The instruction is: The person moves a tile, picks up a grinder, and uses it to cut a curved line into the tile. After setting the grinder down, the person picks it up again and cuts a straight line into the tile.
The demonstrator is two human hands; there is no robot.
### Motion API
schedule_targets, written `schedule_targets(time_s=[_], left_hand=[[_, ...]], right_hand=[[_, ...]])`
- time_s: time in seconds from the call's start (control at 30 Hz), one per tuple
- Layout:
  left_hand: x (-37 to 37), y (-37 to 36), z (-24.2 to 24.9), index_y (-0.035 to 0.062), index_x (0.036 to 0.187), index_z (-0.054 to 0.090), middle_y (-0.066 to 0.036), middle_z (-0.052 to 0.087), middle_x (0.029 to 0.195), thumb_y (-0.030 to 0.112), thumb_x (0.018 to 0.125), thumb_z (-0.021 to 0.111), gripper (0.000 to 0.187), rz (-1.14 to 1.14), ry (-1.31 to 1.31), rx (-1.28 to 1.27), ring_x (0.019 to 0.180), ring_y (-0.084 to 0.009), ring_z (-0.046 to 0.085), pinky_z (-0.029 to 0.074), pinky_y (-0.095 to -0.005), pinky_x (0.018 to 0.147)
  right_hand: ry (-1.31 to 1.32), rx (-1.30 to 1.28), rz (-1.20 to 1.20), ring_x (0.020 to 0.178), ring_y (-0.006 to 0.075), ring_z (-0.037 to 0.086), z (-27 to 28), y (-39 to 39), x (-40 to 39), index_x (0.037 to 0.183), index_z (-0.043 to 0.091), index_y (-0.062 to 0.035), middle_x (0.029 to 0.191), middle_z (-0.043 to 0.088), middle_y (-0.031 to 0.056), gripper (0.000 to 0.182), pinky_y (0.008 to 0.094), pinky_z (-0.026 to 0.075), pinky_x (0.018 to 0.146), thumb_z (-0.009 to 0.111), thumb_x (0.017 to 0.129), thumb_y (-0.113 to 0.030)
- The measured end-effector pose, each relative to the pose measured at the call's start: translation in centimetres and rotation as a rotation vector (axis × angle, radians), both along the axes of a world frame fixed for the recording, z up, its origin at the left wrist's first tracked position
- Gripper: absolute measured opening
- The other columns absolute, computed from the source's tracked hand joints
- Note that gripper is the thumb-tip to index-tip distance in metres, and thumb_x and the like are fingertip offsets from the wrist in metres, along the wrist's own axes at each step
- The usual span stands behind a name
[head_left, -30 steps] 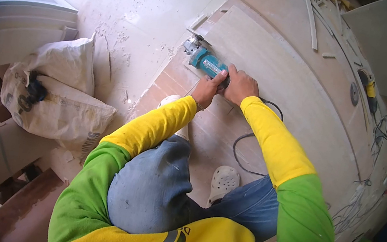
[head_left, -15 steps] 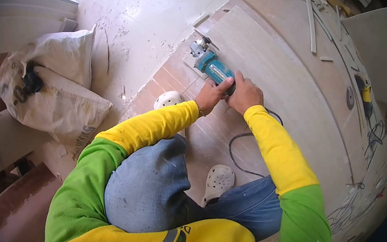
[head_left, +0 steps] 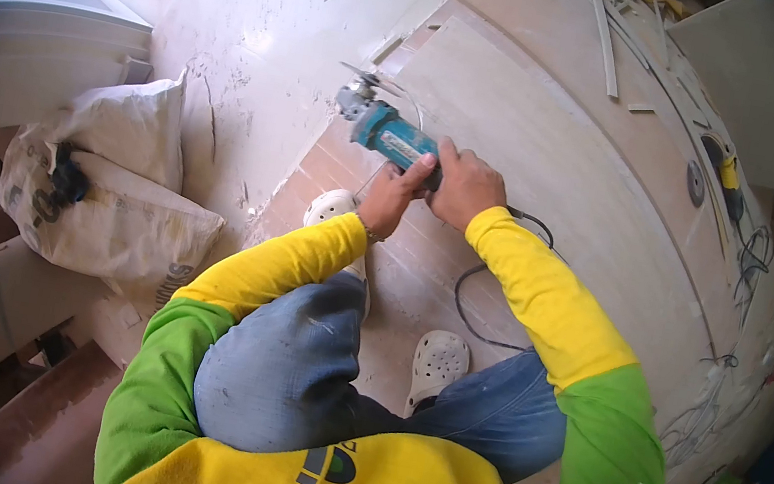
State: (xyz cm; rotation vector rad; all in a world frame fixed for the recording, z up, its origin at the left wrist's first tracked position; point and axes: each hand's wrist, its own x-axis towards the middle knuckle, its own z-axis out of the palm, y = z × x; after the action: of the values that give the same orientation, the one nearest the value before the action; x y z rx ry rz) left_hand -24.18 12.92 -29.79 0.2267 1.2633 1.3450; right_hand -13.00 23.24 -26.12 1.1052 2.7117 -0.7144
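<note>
A teal angle grinder [head_left: 401,141] is held in both hands over the dusty floor, its metal head and thin disc pointing to the upper left. My left hand [head_left: 392,200] is closed round the underside of its body. My right hand [head_left: 467,186] grips the rear end, close beside the left. The black power cord [head_left: 462,294] runs from behind the right hand and loops down toward my leg. Beneath the tool lie reddish boards [head_left: 344,159] and a large pale panel [head_left: 526,132].
Whitish sacks [head_left: 112,219] with a dark object on top lie at the left. At the right are a yellow and black power tool [head_left: 732,185], a loose disc [head_left: 695,182] and tangled cables [head_left: 754,260]. Wood strips [head_left: 603,38] lie at the top right. My white clogs [head_left: 440,364] rest on the floor.
Both hands have moved left with the grinder. Its head has tilted up and the disc now shows as a thin edge. My left knee has shifted slightly left.
</note>
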Motion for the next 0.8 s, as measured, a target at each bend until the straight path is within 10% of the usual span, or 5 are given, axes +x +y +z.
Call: schedule_targets(time_s=[0.5,0.8], left_hand=[[-8.0,-9.0,19.1,-0.0037,0.122,0.057,-0.011,0.066,0.114,0.045,0.092,0.068,0.058,0.245,0.544,-0.105,0.103,-0.0183,0.064,0.051,-0.0300,0.090],[-3.0,-9.9,16.0,-0.0099,0.123,0.051,-0.019,0.063,0.115,0.044,0.088,0.074,0.068,0.558,0.499,0.005,0.103,-0.0218,0.064,0.051,-0.0285,0.090]], right_hand=[[0.431,-0.316,0.071,0.095,0.0411,0.066,13.6,-8.4,-10.0,0.121,0.045,-0.0085,0.100,0.066,0.0216,0.060,0.0489,0.053,0.084,0.075,0.075,-0.032],[0.338,-0.213,0.141,0.093,0.0407,0.068,14.2,-9.0,-8.3,0.116,0.049,-0.0078,0.098,0.069,0.0223,0.049,0.0470,0.054,0.084,0.069,0.082,-0.036]])
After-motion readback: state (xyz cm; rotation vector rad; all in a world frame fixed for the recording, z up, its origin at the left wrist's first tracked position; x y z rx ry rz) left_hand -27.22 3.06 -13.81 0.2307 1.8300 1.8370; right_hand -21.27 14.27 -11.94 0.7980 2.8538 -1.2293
